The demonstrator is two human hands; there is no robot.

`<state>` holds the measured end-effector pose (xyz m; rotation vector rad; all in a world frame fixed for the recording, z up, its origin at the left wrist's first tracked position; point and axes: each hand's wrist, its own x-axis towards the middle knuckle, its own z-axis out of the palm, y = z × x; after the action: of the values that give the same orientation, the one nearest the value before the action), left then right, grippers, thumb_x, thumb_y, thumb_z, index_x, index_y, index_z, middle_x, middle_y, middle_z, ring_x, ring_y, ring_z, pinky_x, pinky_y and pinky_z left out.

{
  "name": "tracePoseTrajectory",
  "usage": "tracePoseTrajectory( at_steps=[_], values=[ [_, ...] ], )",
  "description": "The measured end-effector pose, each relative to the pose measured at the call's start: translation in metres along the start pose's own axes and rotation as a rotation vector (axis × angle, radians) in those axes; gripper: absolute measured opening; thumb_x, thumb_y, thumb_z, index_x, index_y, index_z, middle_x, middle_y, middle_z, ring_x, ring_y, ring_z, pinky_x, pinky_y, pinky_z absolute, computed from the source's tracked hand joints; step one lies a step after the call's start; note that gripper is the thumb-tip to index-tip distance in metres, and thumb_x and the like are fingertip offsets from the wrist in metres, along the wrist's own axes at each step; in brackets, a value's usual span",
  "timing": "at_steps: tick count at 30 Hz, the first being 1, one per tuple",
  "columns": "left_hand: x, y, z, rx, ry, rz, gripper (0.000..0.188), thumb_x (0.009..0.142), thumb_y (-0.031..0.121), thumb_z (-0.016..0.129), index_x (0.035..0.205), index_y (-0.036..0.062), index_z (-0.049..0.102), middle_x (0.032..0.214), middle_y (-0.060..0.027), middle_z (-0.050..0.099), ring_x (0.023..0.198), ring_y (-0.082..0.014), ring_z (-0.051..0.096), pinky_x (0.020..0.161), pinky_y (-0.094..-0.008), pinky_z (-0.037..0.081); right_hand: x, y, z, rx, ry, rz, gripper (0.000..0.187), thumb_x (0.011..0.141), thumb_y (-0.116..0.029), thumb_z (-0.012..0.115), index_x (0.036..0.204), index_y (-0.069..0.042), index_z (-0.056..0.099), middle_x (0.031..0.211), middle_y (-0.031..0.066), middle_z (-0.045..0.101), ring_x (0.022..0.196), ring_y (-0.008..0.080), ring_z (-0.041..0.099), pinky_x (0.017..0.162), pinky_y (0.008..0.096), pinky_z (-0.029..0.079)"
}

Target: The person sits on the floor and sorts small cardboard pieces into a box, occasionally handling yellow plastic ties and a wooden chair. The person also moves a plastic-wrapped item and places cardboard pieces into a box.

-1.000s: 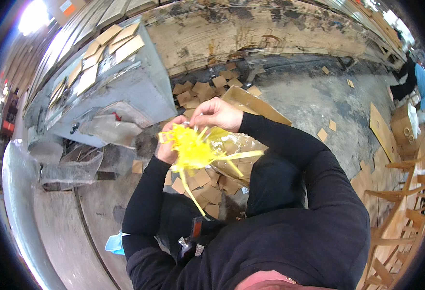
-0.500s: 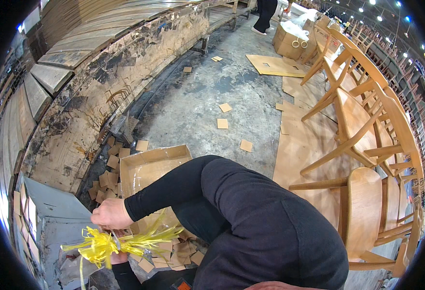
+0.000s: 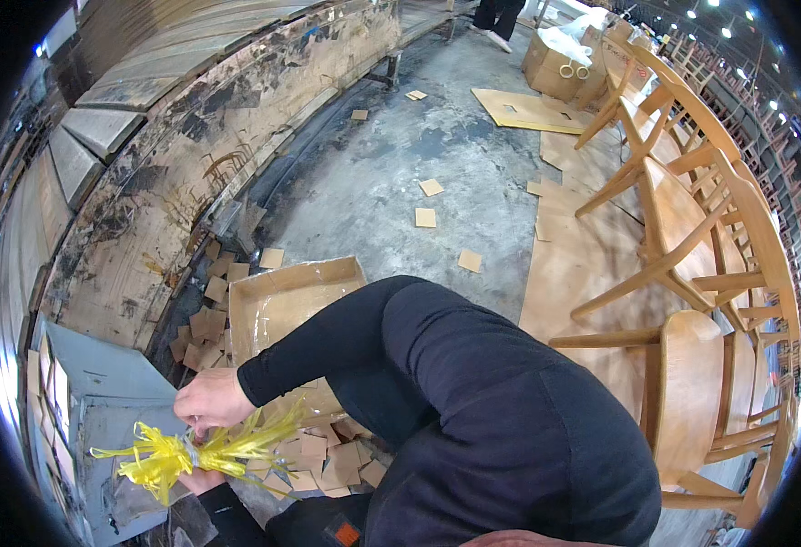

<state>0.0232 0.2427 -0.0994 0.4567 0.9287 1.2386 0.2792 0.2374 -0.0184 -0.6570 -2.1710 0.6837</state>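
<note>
We curl our left hand [image 3: 202, 480] around a bunch of yellow strips [image 3: 153, 463] and pinch its grey tie [image 3: 190, 447] with our right hand [image 3: 215, 398], near a blue-grey box [image 3: 120, 412], brown squares [image 3: 317, 463] and an open carton [image 3: 277, 314], with wooden chairs [image 3: 690, 397] farther off.

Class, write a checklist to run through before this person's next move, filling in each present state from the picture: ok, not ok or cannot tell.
1. Left hand holding the yellow strip bundle: ok, from the underside.
2. Right hand close to the bundle's gathered middle: ok.
3. Pale band around that middle: ok.
4. Band securely fastened: cannot tell, too small to judge.
5. Strip ends lying neatly together: not ok, they splay out.
6. Floor free of loose cardboard squares: not ok, many lie scattered.
</note>
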Motion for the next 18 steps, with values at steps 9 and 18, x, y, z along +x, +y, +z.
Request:
tracePoseTrajectory(
  at_steps=[9,18],
  values=[
    [-0.034,-0.021,0.019,-0.006,-0.143,0.037,0.041,0.096,0.03,0.048,0.129,0.0065,0.049,0.123,-0.009,0.057,0.113,-0.0223,0.054,0.098,-0.0415,0.043,-0.004,0.003,0.055,0.536,-0.114,0.309,0.063,0.078,-0.031,0.074,0.125,0.001,0.048,0.114,0.0176,0.058,0.105,0.0269,0.058,0.09,0.0384,0.049],
    [-0.091,0.023,0.092,1.142,-0.104,0.477,0.059,0.077,0.02,0.06,0.13,-0.0006,0.044,0.103,-0.0276,0.063,0.098,-0.0409,0.062,0.084,-0.0457,0.049,-0.019,-0.003,0.048,0.345,-0.267,0.38,0.067,0.088,0.001,0.059,0.144,-0.001,0.023,0.135,0.0148,0.043,0.121,0.0209,0.049,0.101,0.0336,0.041]
  ],
)
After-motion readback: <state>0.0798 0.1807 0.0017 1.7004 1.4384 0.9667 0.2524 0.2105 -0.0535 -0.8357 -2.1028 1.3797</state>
